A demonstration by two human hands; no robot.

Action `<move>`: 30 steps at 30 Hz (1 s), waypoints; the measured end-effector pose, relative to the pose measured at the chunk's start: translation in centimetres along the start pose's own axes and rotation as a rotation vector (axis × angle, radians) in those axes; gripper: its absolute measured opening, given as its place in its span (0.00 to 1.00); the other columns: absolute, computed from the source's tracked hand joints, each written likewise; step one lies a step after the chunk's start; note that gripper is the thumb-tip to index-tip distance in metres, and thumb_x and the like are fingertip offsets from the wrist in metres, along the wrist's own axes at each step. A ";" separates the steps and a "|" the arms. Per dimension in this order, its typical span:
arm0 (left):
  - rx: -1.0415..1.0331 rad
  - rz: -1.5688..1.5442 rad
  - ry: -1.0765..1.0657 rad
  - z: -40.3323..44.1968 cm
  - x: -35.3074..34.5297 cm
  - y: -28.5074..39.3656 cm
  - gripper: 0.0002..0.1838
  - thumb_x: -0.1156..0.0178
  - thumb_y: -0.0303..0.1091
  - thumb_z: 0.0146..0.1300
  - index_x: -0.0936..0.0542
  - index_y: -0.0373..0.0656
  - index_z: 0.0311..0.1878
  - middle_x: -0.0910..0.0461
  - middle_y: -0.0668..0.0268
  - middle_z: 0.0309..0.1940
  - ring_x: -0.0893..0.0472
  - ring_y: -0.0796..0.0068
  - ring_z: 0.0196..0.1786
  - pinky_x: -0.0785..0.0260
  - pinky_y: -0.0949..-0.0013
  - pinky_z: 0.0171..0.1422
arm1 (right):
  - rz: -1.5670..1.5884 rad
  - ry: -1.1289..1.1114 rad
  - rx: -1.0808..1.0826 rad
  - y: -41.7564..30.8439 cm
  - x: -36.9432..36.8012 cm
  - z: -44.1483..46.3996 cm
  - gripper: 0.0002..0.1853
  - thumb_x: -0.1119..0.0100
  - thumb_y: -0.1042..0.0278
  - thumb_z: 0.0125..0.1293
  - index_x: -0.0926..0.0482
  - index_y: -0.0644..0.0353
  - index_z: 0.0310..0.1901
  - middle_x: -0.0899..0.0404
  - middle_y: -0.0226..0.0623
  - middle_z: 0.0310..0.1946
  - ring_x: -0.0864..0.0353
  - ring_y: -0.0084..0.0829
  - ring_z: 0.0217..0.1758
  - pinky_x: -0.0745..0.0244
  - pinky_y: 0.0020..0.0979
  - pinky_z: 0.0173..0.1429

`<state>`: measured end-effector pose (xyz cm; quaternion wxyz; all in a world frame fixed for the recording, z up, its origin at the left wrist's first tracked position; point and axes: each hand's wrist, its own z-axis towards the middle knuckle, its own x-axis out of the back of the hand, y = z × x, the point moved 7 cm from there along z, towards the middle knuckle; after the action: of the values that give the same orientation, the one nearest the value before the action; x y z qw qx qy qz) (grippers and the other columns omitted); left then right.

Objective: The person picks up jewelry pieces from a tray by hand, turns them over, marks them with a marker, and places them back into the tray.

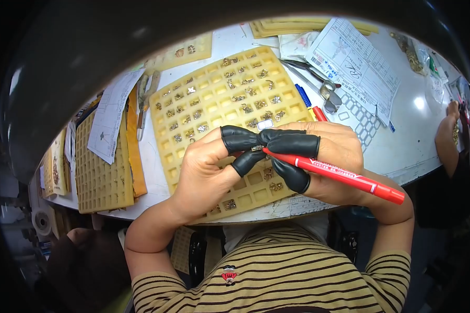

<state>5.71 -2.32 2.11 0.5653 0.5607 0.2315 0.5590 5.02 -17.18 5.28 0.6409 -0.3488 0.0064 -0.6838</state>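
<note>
The small metal piece point(257, 148) is between the fingers of the left hand point(201, 167), which are closed on it, and it lies just to the left of the fingers of the right hand point(342, 148). These are clamped on the red pen point(350, 178). The pen has its long axis going from the piece to the right and to the near side, with its tip at the piece; if it touches, I cannot tell. The long axis of the piece is too small to judge. The left hand is the nearer one to it.

I count one held piece, one held pen, two hands and five black covers point(297, 145): two on the left hand, three on the right. Below is one large tray point(214, 112) on the worktop point(402, 151); its many ornaments point(191, 89) are too small for exact counting.
</note>
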 end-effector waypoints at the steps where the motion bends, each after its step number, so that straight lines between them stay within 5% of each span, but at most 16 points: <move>1: 0.011 -0.014 0.002 0.0 0.0 -0.1 0.09 0.37 0.21 0.57 0.18 0.35 0.42 0.19 0.61 0.38 0.20 0.71 0.41 0.28 0.71 0.47 | 0.007 0.004 0.000 0.0 0.0 0.0 0.13 0.32 0.75 0.47 0.19 0.66 0.37 0.18 0.44 0.31 0.16 0.40 0.31 0.20 0.32 0.36; 8: 0.018 -0.008 0.000 0.0 0.0 0.0 0.09 0.37 0.20 0.57 0.18 0.35 0.42 0.19 0.62 0.38 0.20 0.71 0.41 0.28 0.71 0.47 | 0.002 -0.038 -0.006 0.1 -0.1 0.0 0.12 0.34 0.73 0.50 0.18 0.66 0.38 0.16 0.47 0.35 0.14 0.40 0.36 0.19 0.32 0.39; 20: 0.062 -0.192 0.033 -0.3 0.0 -1.4 0.11 0.38 0.20 0.58 0.18 0.36 0.46 0.21 0.64 0.39 0.21 0.75 0.43 0.27 0.73 0.46 | -0.035 -0.022 -0.058 0.4 0.7 0.0 0.12 0.38 0.78 0.49 0.19 0.66 0.39 0.17 0.44 0.31 0.18 0.37 0.28 0.26 0.31 0.31; 23: 0.117 -0.271 0.042 -0.4 -0.1 -1.7 0.12 0.39 0.21 0.60 0.18 0.36 0.47 0.22 0.64 0.42 0.22 0.78 0.44 0.26 0.74 0.47 | -0.102 0.013 -0.047 1.1 0.4 -0.3 0.19 0.39 0.79 0.33 0.20 0.64 0.35 0.25 0.38 0.22 0.25 0.39 0.23 0.31 0.34 0.27; 30: 0.140 -0.246 0.020 -0.3 -0.2 -1.7 0.11 0.40 0.21 0.61 0.19 0.36 0.47 0.23 0.64 0.42 0.22 0.78 0.44 0.26 0.74 0.47 | -0.137 -0.064 -0.054 1.1 -0.6 -0.7 0.13 0.38 0.78 0.31 0.25 0.62 0.25 0.32 0.37 0.20 0.30 0.38 0.22 0.34 0.35 0.24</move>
<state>6.00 -1.93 0.43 0.5868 0.5603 0.3426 0.4737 5.63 -17.16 3.94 0.5828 -0.3873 -0.0192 -0.7141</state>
